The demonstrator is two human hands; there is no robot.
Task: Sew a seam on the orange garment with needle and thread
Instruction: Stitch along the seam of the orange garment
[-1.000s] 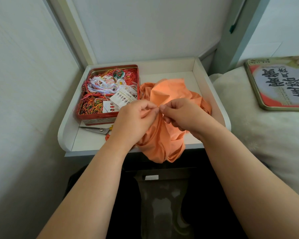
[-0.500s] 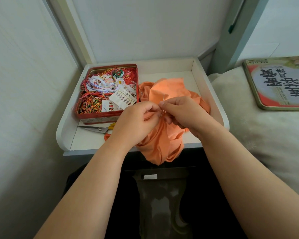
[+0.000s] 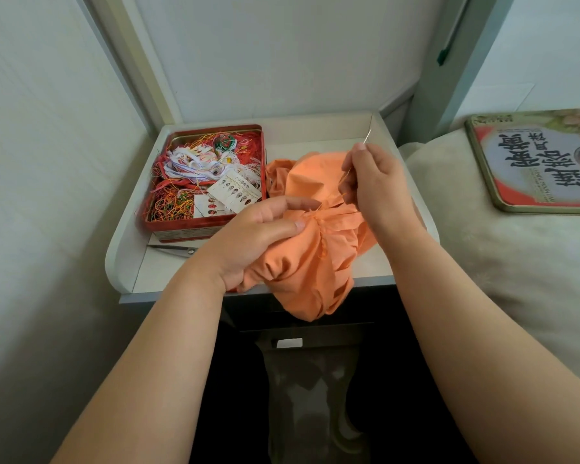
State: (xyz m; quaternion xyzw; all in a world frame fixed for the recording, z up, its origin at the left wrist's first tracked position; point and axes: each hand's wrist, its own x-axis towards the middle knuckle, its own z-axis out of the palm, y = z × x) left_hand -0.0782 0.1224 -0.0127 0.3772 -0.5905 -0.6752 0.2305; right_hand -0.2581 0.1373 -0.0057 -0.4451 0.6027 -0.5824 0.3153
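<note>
I judge the seam partly sewn: a puckered line of orange stitches runs down the garment, which lies bunched on the front of the tray and hangs over its edge. My right hand pinches the needle between thumb and forefinger, raised above the cloth, with the thread running from it down to the fold, so I read this as one stitch being pulled through. My left hand grips the garment, thumb and fingers pinching the fold just beside where the thread comes out. How much seam is left I cannot tell, since the cloth is gathered; knotting and cutting are, I judge, not yet done. By my count: one garment, one needle, one working thread, one pair of scissors partly hidden by my left wrist, one open tin of tangled threads with two cards in it, and one lid on the bed to the right.
</note>
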